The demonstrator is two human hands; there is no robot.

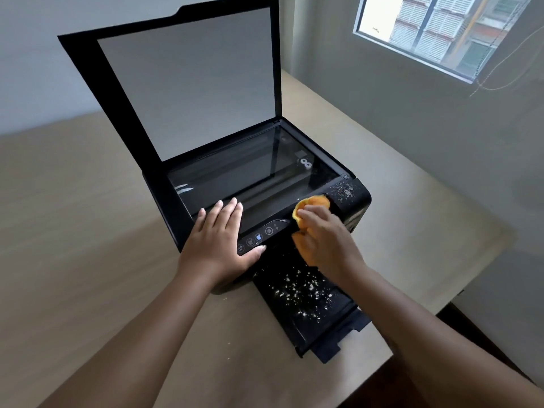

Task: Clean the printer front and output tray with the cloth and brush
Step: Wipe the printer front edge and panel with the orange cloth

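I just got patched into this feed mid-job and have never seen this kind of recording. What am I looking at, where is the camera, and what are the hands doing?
There is one picture, taken by a wide-angle camera on the person's head, looking forward and down. No robot is involved: the two bare arms are the person's own.

On the tan table stands a black printer with its scanner lid raised, so the scanner glass shows. The output tray sticks out toward the camera.

The left hand lies flat on the printer's front edge, beside the control buttons. The right hand presses an orange cloth against the front of the printer.

White crumbs are scattered on the tray, and more sit on the printer's right front corner. No brush is in view.
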